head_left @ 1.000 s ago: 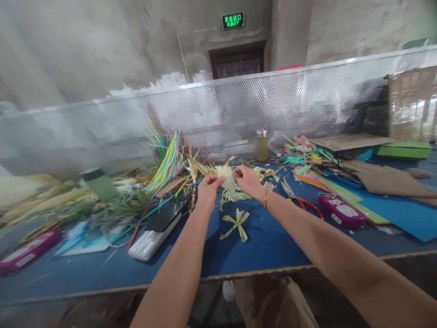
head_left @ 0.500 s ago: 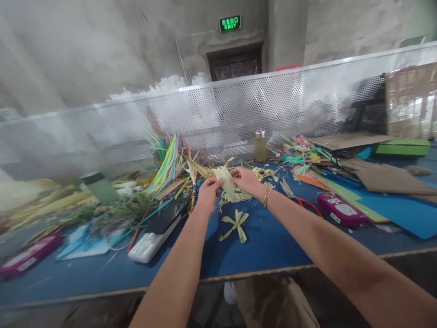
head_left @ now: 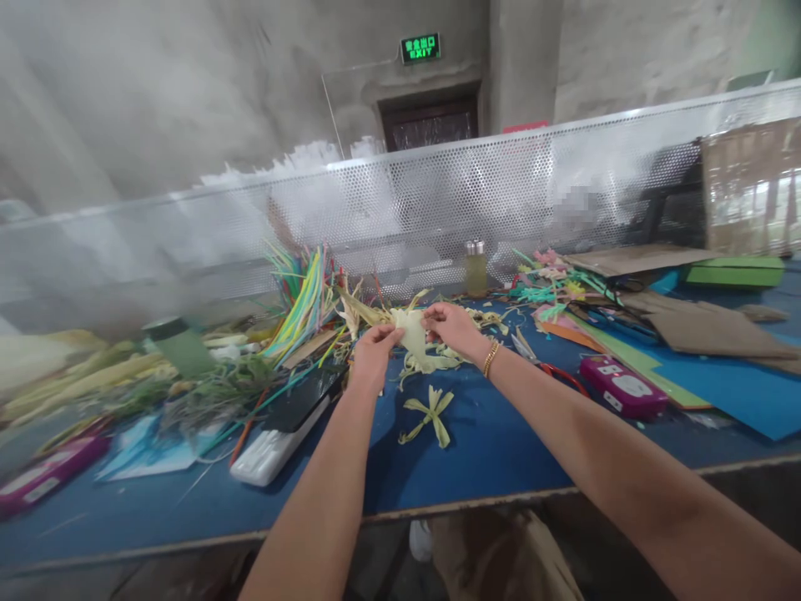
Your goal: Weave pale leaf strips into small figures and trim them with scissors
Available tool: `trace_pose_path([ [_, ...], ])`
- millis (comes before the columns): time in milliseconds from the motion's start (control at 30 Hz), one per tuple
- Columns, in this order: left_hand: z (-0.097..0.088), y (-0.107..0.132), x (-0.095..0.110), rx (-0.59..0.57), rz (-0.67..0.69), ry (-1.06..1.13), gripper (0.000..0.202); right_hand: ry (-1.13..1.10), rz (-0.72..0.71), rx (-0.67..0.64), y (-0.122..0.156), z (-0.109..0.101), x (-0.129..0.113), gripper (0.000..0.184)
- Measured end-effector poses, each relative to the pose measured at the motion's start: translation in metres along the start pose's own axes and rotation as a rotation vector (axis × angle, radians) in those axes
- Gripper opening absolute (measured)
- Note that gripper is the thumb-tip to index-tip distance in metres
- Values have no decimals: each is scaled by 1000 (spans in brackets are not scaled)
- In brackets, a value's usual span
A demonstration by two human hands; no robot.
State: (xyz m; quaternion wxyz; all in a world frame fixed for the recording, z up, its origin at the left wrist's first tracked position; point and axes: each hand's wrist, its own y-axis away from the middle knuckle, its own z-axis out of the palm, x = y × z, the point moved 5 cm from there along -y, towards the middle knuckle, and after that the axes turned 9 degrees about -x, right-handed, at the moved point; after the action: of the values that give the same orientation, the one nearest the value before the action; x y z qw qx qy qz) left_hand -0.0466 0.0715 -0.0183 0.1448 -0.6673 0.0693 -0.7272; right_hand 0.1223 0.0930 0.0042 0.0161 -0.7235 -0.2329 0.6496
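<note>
Between my two hands a pale yellow-green corn husk piece (head_left: 413, 334) is held up over the blue table (head_left: 488, 455). My left hand (head_left: 374, 351) pinches its left edge between thumb and fingers. On the other edge, my right hand (head_left: 454, 327), with a gold bracelet at the wrist, pinches it too. Below them lies a small knotted husk shape (head_left: 430, 416) with several strips spreading from its middle. Behind and under the held piece are loose husk scraps (head_left: 438, 361), partly hidden by it.
Red-handled scissors (head_left: 563, 377) and a purple box (head_left: 622, 386) lie to the right, before coloured sheets (head_left: 719, 376) and cardboard (head_left: 701, 325). A bundle of coloured stems (head_left: 306, 288), a black phone-like slab (head_left: 304, 401) and a green-grey cup (head_left: 181, 346) are left. A bottle (head_left: 476, 269) stands behind.
My hands have moved slightly apart, the left one going left, and the husk piece is spread flatter with its lower end hanging down. The knotted shape stays on the table.
</note>
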Motion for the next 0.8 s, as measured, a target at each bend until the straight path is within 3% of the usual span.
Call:
trace_pose_path([
  [200,4,4,3,-40,-10,39,32,220,-157,17,4,-7,-13,5],
  [433,10,9,5,-123,-59,194,35,-6,-27,-136,4,7,-5,11],
  [633,12,9,6,-97,-60,311,25,83,-143,-74,-4,2,2,12],
  [800,17,10,4,-97,-67,307,41,121,-226,-57,-4,1,0,21],
])
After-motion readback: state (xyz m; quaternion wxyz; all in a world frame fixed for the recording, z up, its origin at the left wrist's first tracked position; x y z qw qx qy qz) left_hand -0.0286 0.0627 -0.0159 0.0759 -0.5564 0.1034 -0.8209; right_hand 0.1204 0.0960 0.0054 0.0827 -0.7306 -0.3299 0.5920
